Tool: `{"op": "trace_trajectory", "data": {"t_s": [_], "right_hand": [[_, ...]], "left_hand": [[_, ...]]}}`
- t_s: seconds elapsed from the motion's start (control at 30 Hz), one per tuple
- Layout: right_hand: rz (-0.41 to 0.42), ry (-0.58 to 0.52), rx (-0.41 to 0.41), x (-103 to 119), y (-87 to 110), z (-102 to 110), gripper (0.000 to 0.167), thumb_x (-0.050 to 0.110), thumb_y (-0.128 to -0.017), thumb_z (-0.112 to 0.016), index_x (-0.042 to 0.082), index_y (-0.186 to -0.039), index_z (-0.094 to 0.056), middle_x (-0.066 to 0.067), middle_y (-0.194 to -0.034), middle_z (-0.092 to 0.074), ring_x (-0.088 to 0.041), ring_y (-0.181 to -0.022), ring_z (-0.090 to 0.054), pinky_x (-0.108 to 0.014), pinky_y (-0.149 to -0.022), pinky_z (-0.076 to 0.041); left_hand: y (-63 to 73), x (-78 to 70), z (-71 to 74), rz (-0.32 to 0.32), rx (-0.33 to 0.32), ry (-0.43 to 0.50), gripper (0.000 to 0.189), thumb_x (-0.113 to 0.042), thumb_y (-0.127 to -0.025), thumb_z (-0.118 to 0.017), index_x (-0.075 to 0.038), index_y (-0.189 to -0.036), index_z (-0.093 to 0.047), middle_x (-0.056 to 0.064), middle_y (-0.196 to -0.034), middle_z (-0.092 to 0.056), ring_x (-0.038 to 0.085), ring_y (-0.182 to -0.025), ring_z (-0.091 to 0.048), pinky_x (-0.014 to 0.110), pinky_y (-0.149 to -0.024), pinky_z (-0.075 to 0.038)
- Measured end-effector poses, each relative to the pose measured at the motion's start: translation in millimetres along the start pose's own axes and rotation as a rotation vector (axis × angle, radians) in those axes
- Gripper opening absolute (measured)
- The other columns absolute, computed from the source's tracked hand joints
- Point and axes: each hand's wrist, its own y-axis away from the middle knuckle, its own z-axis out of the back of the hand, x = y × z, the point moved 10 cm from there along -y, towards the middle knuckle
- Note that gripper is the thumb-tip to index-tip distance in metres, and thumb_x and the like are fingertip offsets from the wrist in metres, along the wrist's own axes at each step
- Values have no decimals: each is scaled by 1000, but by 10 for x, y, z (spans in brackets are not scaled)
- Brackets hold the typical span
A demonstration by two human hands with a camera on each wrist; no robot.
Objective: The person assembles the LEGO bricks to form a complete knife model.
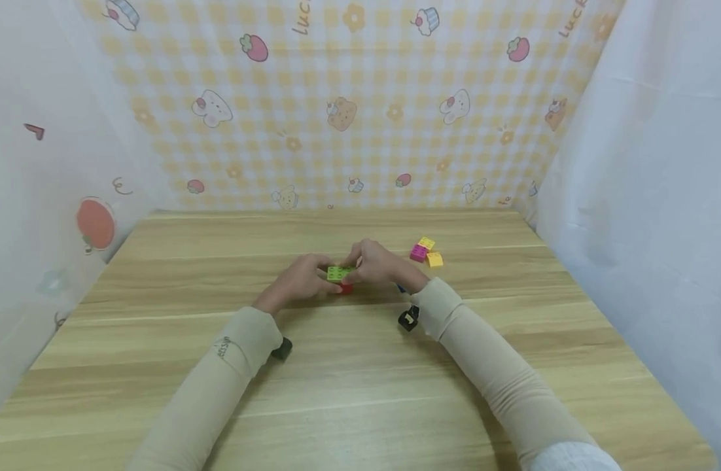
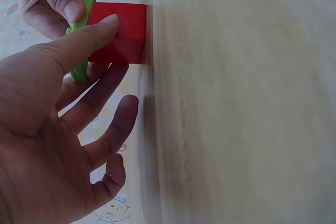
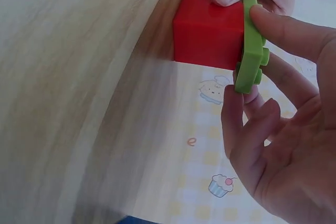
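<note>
A red block (image 3: 207, 32) stands low over the wooden table, with a flat green studded building brick (image 3: 251, 45) on its top face. My left hand (image 1: 304, 278) grips the red block, thumb on one side and fingers behind it, while its outer fingers curl loosely in the left wrist view. With thumb and fingers my right hand (image 1: 375, 261) pinches the green brick at its edges. From the right wrist view, the green brick sits slightly tilted against the red block and overhangs its side.
Right of the hands lie a magenta brick (image 1: 419, 252), a yellow studded brick (image 1: 426, 243) and an orange-yellow brick (image 1: 434, 259). Something blue (image 1: 401, 288) shows partly beneath the right wrist. Small black objects (image 1: 407, 319) appear beside both cuffs. A patterned cloth (image 1: 360, 150) hangs behind the table.
</note>
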Motion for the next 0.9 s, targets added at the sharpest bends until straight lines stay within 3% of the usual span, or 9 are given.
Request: {"op": "trace_trajectory", "data": {"t_s": [0.17, 0.37, 0.63, 0.7, 0.8, 0.9], "right_hand": [[-58, -63, -8, -28, -7, -4, 27, 13, -79, -83, 13, -105, -78, -2, -99, -66, -21, -92, -54, -32, -78, -47], [-100, -81, 10, -36, 17, -30, 24, 11, -80, -82, 14, -104, -78, -1, -105, -72, -20, -87, -56, -26, -70, -45], [-54, -55, 55, -9, 8, -52, 25, 13, -82, -81, 13, -106, -78, 0, -105, -75, -15, -77, -55, -23, -66, -43], [-25, -32, 72, 3, -10, -54, 26, 16, -82, -81, 14, -108, -77, 0, -108, -74, -15, -81, -56, -24, -67, -46], [14, -15, 93, 10, 1, -37, 40, 22, -83, -82, 13, -120, -72, -4, -120, -69, -17, -98, -61, -28, -79, -52], [20, -62, 102, -22, 74, 23, 55, 23, -83, -81, 9, -133, -63, -12, -128, -64, -26, -110, -64, -36, -89, -54]], "left_hand": [[7, 13, 31, 2, -13, -27, 37, -30, -81, -84, -15, -112, -71, 1, -109, -67, 20, -98, -61, 38, -82, -51], [27, 15, -3, 16, -3, -4, 35, -30, -80, -84, -17, -110, -72, -2, -111, -68, 21, -106, -60, 41, -88, -50], [59, 31, -14, 50, -8, 17, 41, -30, -79, -85, -14, -115, -71, 1, -118, -67, 26, -116, -58, 48, -96, -47], [66, 39, -9, 55, -9, 32, 42, -27, -80, -85, -13, -116, -71, 3, -118, -66, 26, -114, -58, 47, -95, -48], [62, 39, 0, 51, -13, 38, 43, -25, -80, -84, -12, -118, -71, 3, -118, -66, 25, -113, -58, 47, -95, -48], [40, 31, -14, 45, -9, 22, 45, -28, -80, -84, -13, -119, -70, 2, -118, -67, 24, -113, -58, 47, -96, -47]]}}
